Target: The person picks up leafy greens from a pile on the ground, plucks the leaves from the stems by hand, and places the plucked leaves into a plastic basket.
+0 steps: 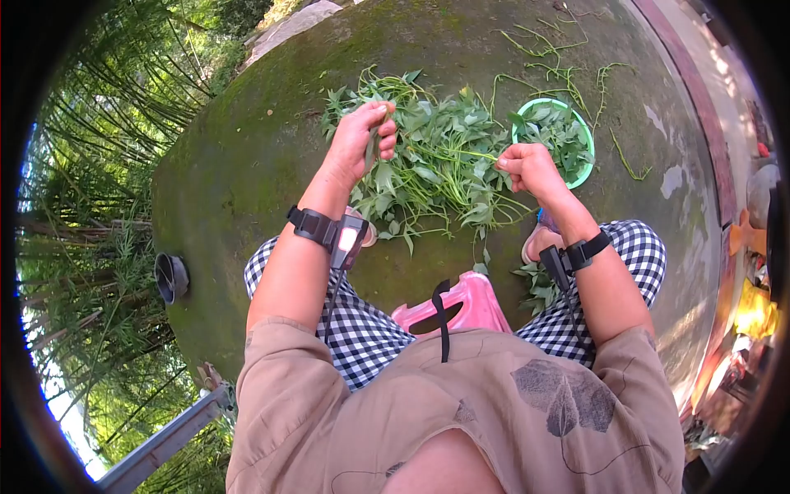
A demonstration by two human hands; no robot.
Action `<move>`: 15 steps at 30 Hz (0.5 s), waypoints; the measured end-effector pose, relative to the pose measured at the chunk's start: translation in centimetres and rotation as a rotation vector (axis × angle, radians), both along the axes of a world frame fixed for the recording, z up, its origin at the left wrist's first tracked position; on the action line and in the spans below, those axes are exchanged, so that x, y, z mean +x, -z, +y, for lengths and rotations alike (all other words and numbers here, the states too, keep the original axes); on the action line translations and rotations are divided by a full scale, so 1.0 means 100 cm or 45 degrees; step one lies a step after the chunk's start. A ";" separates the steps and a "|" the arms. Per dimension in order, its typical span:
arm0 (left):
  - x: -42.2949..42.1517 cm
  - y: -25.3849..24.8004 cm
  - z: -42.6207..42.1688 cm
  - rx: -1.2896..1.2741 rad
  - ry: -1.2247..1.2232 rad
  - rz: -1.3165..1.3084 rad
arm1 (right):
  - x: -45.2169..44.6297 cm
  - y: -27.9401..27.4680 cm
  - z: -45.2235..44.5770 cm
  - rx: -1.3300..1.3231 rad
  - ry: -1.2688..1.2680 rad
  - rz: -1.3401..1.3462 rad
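My left hand (369, 138) is closed around some green leaves, above the left side of a big heap of leafy stems (444, 140) on the ground. My right hand (527, 169) pinches the end of a thin green stem (469, 154) at the heap's right side. That stem runs left from my right fingertips over the heap. Just behind my right hand stands a round basin (591, 156) with a light green rim, holding leaves.
Bare stems (568, 74) lie scattered at the upper right. A pink plastic stool (481, 300) is between my legs. Loose leaves (539, 292) lie by my right foot. A dark pot (171, 278) sits at the far left, beside green plants.
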State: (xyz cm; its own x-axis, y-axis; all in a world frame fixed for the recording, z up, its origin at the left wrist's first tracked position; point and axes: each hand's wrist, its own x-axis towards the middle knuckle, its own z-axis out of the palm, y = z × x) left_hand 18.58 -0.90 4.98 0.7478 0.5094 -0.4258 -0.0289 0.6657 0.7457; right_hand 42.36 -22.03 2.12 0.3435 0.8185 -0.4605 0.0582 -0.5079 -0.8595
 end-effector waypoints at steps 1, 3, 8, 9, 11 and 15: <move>0.006 -0.008 -0.010 0.103 0.014 0.185 | -0.001 -0.001 0.000 0.001 -0.008 0.013; 0.016 -0.001 -0.026 0.522 0.122 0.380 | -0.003 -0.004 0.001 0.005 -0.023 0.037; 0.028 0.023 -0.053 1.318 0.360 0.696 | -0.014 -0.015 0.005 -0.003 -0.048 0.165; 0.030 0.023 -0.056 1.323 0.408 0.723 | -0.014 -0.017 0.006 -0.015 -0.083 0.172; 0.032 0.032 -0.057 1.347 0.428 0.648 | -0.014 -0.017 0.007 0.009 -0.086 0.158; 0.033 0.029 -0.061 1.346 0.501 0.625 | -0.014 -0.012 0.006 0.030 -0.010 0.198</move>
State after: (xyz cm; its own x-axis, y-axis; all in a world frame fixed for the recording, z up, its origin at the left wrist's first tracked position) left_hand 21.92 -7.00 2.07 0.8052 0.5506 -0.2201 0.4727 -0.3720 0.7988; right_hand 40.96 -21.46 3.32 0.2633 0.8320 -0.4883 -0.0725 -0.4877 -0.8700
